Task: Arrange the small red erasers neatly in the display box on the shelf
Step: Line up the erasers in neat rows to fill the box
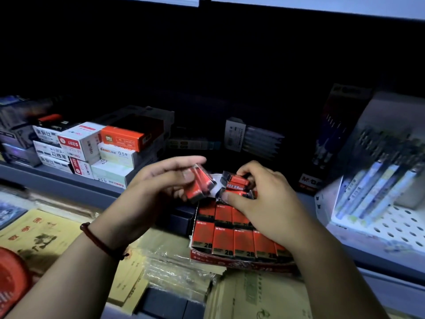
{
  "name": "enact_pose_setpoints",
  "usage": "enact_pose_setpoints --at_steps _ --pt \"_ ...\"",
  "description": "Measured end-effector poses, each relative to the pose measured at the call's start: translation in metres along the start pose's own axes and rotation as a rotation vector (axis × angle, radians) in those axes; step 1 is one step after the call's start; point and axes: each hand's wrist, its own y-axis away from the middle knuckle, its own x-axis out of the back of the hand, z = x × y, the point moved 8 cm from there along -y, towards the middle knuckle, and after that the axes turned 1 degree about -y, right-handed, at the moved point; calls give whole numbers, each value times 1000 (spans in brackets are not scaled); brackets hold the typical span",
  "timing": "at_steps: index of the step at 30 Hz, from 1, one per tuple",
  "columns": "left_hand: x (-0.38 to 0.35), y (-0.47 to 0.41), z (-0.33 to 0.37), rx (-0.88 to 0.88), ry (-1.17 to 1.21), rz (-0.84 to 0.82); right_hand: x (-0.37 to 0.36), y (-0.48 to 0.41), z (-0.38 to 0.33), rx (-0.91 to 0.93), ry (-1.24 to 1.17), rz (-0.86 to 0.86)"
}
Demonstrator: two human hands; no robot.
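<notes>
One display box (230,261), one left hand (161,183), one right hand (262,199) — red erasers (222,241) overlapping, uncountable

Dim overall: the recess at the back of the shelf (59,180) is almost black. Cool light, seemingly from above and in front, reaches the left hand (161,180), right hand (266,201) and faintly glossy erasers (201,183). The pen packs (372,180) at the right edge are motion-blurred, and the shelf edges bow.

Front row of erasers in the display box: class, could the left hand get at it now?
Probably yes: the front row lies mostly uncovered near the left hand, but that hand holds loose erasers.
</notes>
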Motion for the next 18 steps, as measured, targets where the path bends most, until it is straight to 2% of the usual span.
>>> enact_pose_setpoints --at_steps 6,18 --pt "9 -7 -4 14 330 100 -4 1 -3 12 87 -46" --pt "9 -8 -9 36 371 138 -9 -9 10 -77 13 -90"
